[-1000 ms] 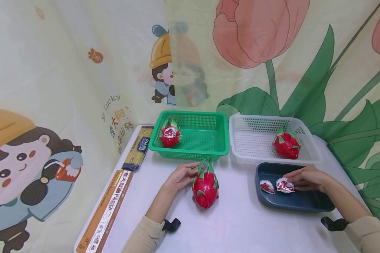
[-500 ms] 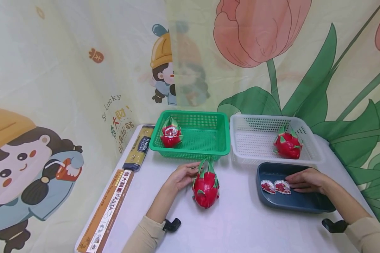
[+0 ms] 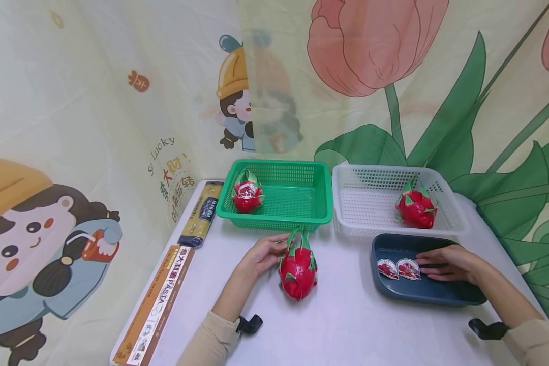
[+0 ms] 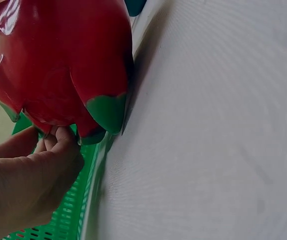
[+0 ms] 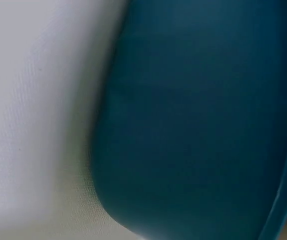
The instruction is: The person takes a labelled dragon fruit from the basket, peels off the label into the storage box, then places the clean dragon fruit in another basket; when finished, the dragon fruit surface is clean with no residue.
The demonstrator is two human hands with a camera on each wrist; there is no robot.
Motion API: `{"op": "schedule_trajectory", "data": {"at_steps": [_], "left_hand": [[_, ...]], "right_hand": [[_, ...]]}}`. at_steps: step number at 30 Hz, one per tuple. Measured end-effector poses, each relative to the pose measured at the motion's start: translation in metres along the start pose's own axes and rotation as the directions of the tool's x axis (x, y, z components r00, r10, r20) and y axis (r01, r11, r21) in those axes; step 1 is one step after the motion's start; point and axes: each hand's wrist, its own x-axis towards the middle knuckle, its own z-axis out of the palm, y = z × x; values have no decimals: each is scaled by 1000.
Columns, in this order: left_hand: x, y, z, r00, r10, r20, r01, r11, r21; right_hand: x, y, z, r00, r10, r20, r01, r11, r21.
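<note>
A red dragon fruit [image 3: 297, 274] with green leaf tips lies on the white table in front of the green basket. My left hand [image 3: 266, 254] grips its leafy end from the left; the left wrist view has the fingers curled against the dragon fruit [image 4: 58, 60]. Over in the dark blue tray [image 3: 432, 297], my right hand [image 3: 453, 262] reaches in with fairly straight, slightly spread fingers. Its fingertips are right at the edge of a round fruit sticker [image 3: 408, 269]. Beside that lies a second sticker [image 3: 387, 269]. In the right wrist view the tray wall [image 5: 193, 125] hides most of the hand.
Behind stand a green basket [image 3: 283, 221] holding a stickered dragon fruit [image 3: 247, 195] and a white basket [image 3: 357, 223] holding another dragon fruit [image 3: 416, 208]. Along the left edge lie a yellow pasta pack [image 3: 200, 213] and a long pasta box [image 3: 153, 305]. A printed curtain [image 3: 174, 76] hangs behind.
The right sticker has shifted slightly left, up beside the other one. My right hand's fingers have come off it and spread a little. The left hand and its dragon fruit stay put.
</note>
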Motion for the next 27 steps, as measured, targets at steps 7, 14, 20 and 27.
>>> {"op": "schedule_trajectory", "data": {"at_steps": [7,14,20,27], "left_hand": [[1,0,-1,1000,-1,-4,1,1000,-3],[-1,1,0,1000,-4,-8,4,1000,-2],[-2,2,1,1000,-12,-18,12,1000,-6],[-3,2,1,1000,-22,-14,22,1000,-7]], "right_hand": [[-3,-3,-4,999,-33,-7,33,999,-33],[-10,-17,2,995,-103,4,103,994,-46],[-21,-39,21,974,-217,63,218,976,-4],[-29,-68,54,945,-302,129,299,953,38]]}}
